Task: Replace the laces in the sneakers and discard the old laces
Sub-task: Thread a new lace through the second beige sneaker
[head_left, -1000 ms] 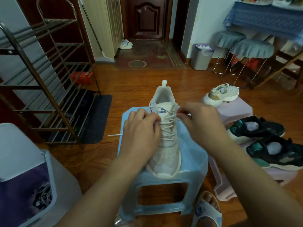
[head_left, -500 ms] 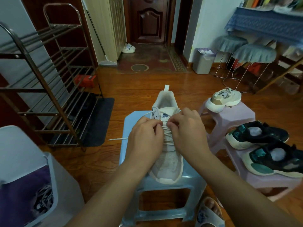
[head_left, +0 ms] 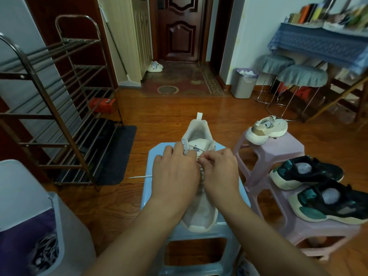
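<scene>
Both hands work the upper eyelets of one cream mesh sneaker point(head_left: 199, 212) on the pale blue plastic stool point(head_left: 233, 226): left hand point(head_left: 175, 176) and right hand point(head_left: 221, 174) each appear to pinch the white lace point(head_left: 139, 176), so lacing seems nearly finished; next comes tightening. Farther right, three more sneakers sit on two pink stools

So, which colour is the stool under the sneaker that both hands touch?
Light blue stool, seen best in the head view, under the cream sneaker.
</scene>
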Tool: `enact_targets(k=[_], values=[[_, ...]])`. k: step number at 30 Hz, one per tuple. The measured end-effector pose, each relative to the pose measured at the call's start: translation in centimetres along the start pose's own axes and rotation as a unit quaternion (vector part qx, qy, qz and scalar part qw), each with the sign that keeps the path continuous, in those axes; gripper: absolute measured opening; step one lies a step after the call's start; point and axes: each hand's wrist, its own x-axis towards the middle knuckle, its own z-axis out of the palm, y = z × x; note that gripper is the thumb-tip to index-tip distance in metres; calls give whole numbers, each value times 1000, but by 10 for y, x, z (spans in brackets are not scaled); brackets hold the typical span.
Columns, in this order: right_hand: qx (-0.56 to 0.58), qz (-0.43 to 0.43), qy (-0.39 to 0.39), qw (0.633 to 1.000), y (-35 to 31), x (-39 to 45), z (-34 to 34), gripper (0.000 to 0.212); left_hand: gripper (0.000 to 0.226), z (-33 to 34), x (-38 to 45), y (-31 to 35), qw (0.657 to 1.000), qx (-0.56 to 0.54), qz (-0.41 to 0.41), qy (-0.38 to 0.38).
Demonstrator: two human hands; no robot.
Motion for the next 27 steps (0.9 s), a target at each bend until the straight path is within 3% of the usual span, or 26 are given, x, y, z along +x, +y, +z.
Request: enact_targets(k=[3, 6, 8, 10, 15, 17, 20, 21, 22, 25, 26, 27], values=[[25, 20, -2, 999, 0, 1, 3, 11, 21, 2, 0, 4, 999, -6, -33, -1], [39, 21, -6, 999, 1, 3, 2, 10, 21, 8, -3, 5, 992, -92, -83, -20], [45, 19, 6, 999, 3, 3, -2, 7, 19, 11, -3, 3, 961, -232, -146, -41], [24, 0, 24, 999, 4, 1, -6, 4, 13, 12, -1, 0, 907, -364, -205, -46], [-45, -66, 34, 996, 3, -3, -12, 8, 12, 7, 5, -3, 837, -464, -271, -107], [-82, -106, 36, 990, 4, -2, -16, 8, 12, 4, 6, -3, 829, -479, -273, -90], [-136, -131, 10, 982, 8, 3, -24, 12, 12, -10, 9, -4, 864, -443, -239, -8], [-135, -123, -7, 983, 9, 4, -27, 14, 13, -18, 12, -7, 842, -480, -246, 31], [-131, -118, -24, 984, 10, 5, -29, 16, 14, -28, 16, -16, 783, -556, -268, 79], [-134, -113, -55, 983, 10, 6, -30, 23, 14, -61, 23, -61, 470, -805, -310, 185], [-134, -112, -60, 983, 9, 6, -30, 24, 13, -66, 20, -80, 426, -820, -319, 208], [-133, -112, -64, 983, 9, 5, -30, 25, 12, -66, 14, -99, 449, -793, -347, 222]])
